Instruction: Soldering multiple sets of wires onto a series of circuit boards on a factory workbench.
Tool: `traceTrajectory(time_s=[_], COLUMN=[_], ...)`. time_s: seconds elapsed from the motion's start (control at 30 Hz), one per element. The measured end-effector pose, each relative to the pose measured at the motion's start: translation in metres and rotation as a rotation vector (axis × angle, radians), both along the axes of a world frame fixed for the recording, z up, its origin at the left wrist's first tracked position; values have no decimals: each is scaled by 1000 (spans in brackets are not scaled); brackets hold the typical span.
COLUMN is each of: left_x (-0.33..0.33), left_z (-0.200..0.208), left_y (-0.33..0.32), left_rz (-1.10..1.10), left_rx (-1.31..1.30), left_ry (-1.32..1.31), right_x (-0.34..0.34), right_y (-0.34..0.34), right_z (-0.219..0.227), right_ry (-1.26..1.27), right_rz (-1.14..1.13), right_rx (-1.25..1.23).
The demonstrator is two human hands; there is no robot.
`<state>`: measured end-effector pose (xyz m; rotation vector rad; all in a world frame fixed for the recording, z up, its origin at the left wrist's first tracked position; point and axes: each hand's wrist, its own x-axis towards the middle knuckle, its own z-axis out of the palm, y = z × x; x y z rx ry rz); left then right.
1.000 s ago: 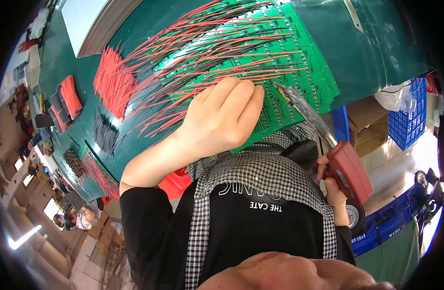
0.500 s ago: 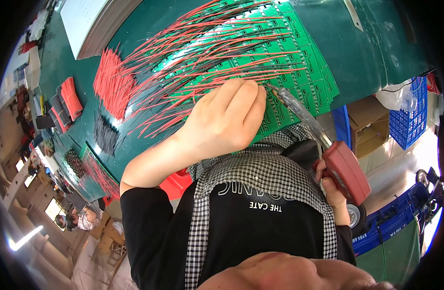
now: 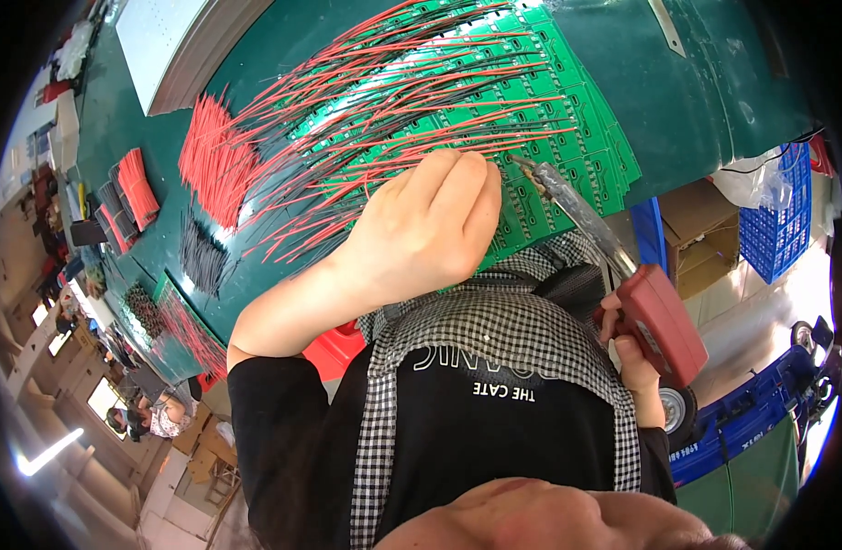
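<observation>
A stack of green circuit boards (image 3: pixel 581 128) lies on the table, with many red and black wires (image 3: pixel 412 87) running across it to the left. Over its near edge, my left hand (image 3: pixel 430 215) is closed with its fingers bent down; whatever is pinched in the fingertips is hidden beneath them. My right hand (image 3: pixel 633 362) grips a soldering gun (image 3: pixel 664 325) by its red body. The gun's metal barrel points up and to the left, and its tip is just right of my left fingers, near the boards.
Left of the boards are a pile of red wires (image 3: pixel 214 160), a pile of black wires (image 3: pixel 203 257) and tied wire bundles (image 3: pixel 138 188). A white box (image 3: pixel 169 50) stands at the back left. Right of the table are a cardboard box (image 3: pixel 700 234) and a blue crate (image 3: pixel 776 215).
The soldering gun has shifted slightly to the right, and its tip is a little farther from my left fingers. My left hand has barely moved.
</observation>
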<state>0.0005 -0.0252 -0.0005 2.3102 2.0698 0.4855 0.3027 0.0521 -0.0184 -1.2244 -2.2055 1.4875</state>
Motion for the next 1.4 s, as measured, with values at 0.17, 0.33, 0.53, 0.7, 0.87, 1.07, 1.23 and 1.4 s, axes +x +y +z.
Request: traceTrajectory(time_s=[0.17, 0.33, 0.53, 0.7, 0.87, 1.07, 1.23, 1.4], left_x=[0, -5, -5, -4, -3, -3, -2, 4], left_z=[2, 2, 3, 4, 6, 6, 7, 7], left_y=[-1, -2, -2, -2, -3, -3, 0, 8], left_rz=[4, -3, -9, 0, 2, 10, 23, 51], left_rx=[-26, -32, -57, -58, -74, -87, -94, 41], left_ry=[-11, -92, -114, -97, -98, -91, -109, -144], right_x=[0, 8, 1, -2, -5, -20, -20, -18], right_y=[1, -4, 9, 6, 0, 7, 5, 9], right_z=[2, -7, -6, -2, 6, 16, 16, 15], right_ry=[-29, -3, 179, 192, 6, 328, 402, 414], right_rz=[29, 48, 87, 49, -53, -143, -240, -189], right_rx=[10, 39, -69, -60, -73, -379, -484, -474])
